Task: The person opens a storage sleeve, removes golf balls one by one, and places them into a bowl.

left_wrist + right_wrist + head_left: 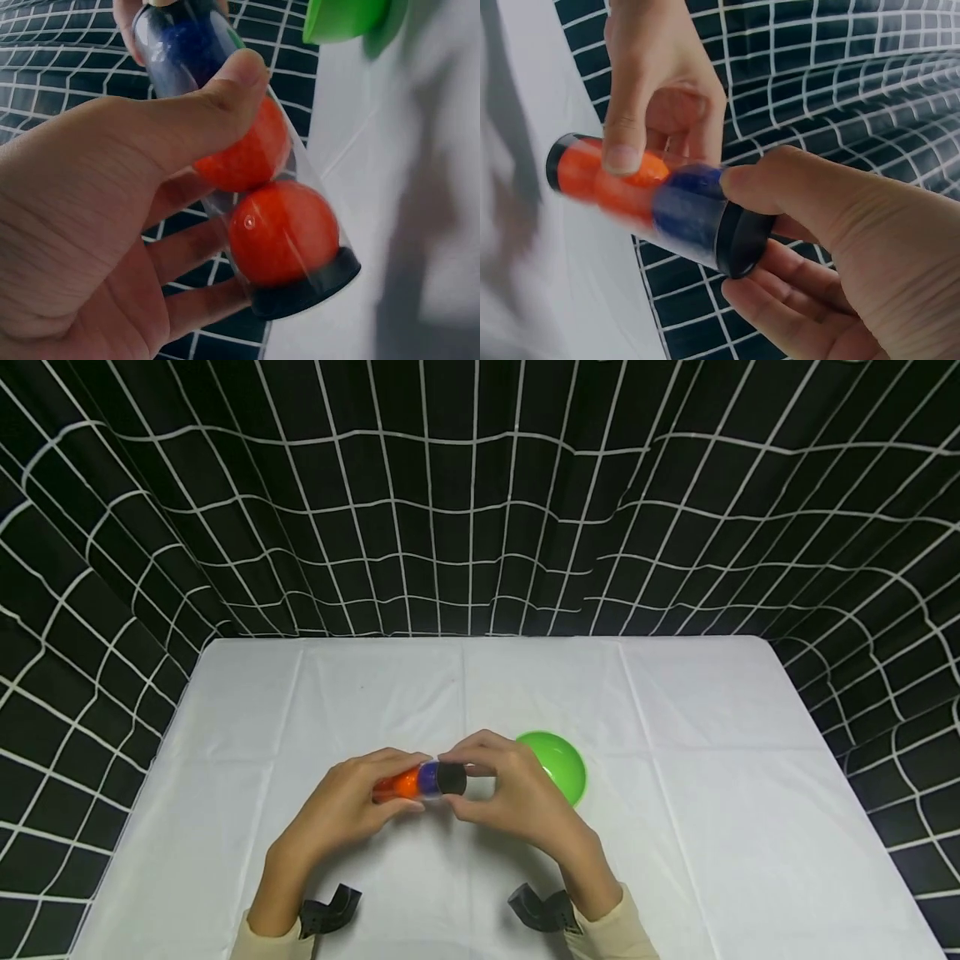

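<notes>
A clear tube [686,244] with black end caps lies sideways between my two hands, above the white table. Inside it are two orange balls [285,232] and a dark blue ball [690,199]. My left hand [351,800] grips the tube around the orange balls, thumb on the near side and fingers behind. At the other end, my right hand [512,789] pinches the black cap [744,240] between thumb and fingers. The cap sits on the tube's end, beside the blue ball. Behind my right hand stands a green bowl [562,764], partly hidden by it.
A white cloth [720,793] with fold creases covers the table. Dark curtains with a white grid [495,510] hang along the back and both sides. A black camera mount is strapped at each wrist, the left mount [330,912] and the right mount [542,910].
</notes>
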`<action>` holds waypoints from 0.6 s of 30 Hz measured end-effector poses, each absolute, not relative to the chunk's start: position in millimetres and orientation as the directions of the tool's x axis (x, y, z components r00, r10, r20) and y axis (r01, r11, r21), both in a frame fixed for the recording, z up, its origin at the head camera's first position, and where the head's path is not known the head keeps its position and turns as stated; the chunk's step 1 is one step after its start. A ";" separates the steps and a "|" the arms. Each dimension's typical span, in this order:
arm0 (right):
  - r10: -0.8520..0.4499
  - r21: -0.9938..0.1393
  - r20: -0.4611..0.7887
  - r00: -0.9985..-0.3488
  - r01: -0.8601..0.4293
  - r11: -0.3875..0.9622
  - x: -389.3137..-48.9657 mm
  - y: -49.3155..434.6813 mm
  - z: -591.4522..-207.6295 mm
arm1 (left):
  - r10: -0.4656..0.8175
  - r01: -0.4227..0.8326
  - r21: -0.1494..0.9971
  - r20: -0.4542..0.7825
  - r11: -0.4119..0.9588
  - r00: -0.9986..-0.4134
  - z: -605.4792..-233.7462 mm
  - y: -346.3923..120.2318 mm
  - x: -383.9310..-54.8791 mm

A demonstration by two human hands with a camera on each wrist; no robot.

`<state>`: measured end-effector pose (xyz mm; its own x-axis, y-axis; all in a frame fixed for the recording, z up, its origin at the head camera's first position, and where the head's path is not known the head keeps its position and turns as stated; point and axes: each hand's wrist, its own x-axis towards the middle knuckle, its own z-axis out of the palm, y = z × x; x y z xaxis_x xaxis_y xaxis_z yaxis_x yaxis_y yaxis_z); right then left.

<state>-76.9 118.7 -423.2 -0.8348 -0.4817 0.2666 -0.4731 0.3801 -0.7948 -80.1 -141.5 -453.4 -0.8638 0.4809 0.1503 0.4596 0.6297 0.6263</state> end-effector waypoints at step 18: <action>-0.412 -0.729 0.303 -0.859 -0.487 0.480 -69.2 116.5 -410.9 | 0.463 0.450 0.614 0.150 0.649 -0.873 -450.8 -148.7 -79.2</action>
